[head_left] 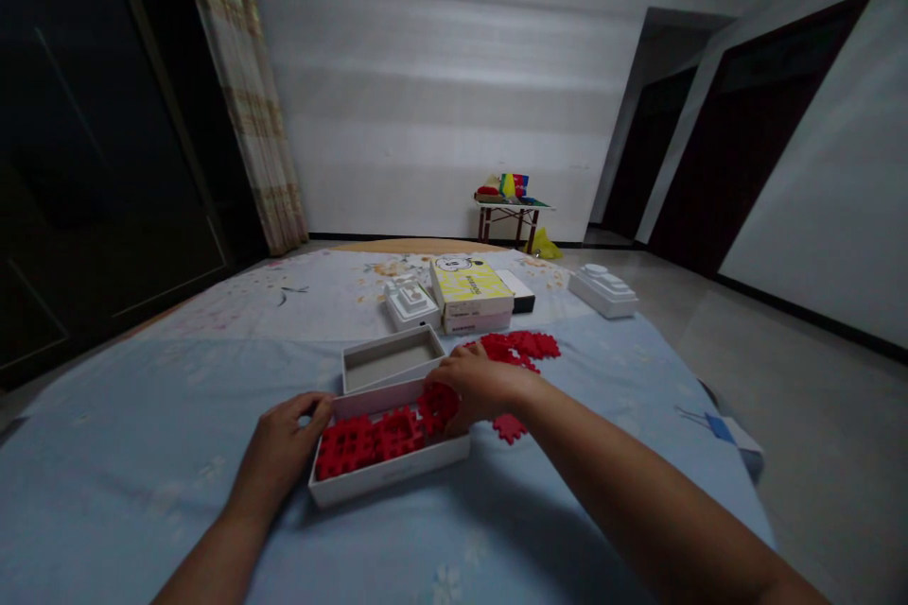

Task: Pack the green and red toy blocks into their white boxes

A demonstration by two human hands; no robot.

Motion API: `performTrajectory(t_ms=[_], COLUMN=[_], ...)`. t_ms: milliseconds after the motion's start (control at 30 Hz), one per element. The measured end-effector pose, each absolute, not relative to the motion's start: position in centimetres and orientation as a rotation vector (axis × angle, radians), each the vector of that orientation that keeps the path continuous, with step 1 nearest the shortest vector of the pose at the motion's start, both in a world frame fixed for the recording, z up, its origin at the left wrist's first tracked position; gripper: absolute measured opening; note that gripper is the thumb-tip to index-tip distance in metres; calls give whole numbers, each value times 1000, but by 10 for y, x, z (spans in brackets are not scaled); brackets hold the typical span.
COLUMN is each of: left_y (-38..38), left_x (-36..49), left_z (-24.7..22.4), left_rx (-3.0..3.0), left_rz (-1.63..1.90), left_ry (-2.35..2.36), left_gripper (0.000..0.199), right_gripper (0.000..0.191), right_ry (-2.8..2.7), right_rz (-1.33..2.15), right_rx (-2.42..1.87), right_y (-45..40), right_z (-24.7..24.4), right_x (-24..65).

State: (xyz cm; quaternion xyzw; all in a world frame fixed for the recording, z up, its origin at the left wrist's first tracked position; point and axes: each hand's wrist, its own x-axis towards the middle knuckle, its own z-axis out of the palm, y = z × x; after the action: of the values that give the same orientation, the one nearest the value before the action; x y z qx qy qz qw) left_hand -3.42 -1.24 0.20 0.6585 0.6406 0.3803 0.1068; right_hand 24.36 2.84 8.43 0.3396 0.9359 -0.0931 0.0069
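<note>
A white cardboard box tray (387,482) lies on the blue bedsheet (142,501), holding a mass of red interlocking plastic pieces (361,440). My left hand (280,454) grips the box's near left corner, with the fingers over its rim. My right hand (482,385) lies over the far right end of the box, on a raised red piece (438,406), and its fingertips are hidden. Just beyond it sits an empty grey-lined box lid (390,359). More red pieces (517,348) lie loose on the sheet, and a single one (509,427) lies under my right wrist.
Farther up the bed stand a yellow box (471,288) on a pink box (477,322), a black box (523,302) and white moulded packaging pieces (411,304) (602,291). A small table (507,216) with colourful bags stands by the far wall.
</note>
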Motion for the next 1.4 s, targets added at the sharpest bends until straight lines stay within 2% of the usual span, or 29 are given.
performTrajectory(t_ms=[200, 300, 533, 700, 867, 967, 1100, 1400], left_y=[-11, -10, -9, -7, -6, -6, -4, -4], left_x=[-35, -35, -35, -37, -39, -40, -43, -40], left_z=[1, 1, 1, 0, 0, 1, 0, 6], left_rx=[1937, 1933, 1956, 1911, 1884, 1864, 1847, 1739], left_rz=[1119, 1130, 1128, 1110, 1062, 1025, 976, 987], left_ry=[1905, 1906, 1922, 1949, 1984, 2008, 2045, 2080], left_gripper=[42, 42, 43, 44, 42, 42, 43, 50], right_gripper=[67, 55, 28, 31, 35, 33, 44, 45], right_ry=[2878, 2890, 2933, 3002, 3179, 3060, 2820, 2647], right_rz=[-493, -528, -183, -316, -412, -478, -586, -445], right_rx=[1096, 1058, 1133, 1116, 1590, 1806, 1871, 1942], right_y=[33, 33, 28, 27, 37, 44, 42, 34], right_z=[86, 90, 68, 65, 69, 56, 33, 23], right_x=[248, 250, 240, 249, 300, 340, 373, 377])
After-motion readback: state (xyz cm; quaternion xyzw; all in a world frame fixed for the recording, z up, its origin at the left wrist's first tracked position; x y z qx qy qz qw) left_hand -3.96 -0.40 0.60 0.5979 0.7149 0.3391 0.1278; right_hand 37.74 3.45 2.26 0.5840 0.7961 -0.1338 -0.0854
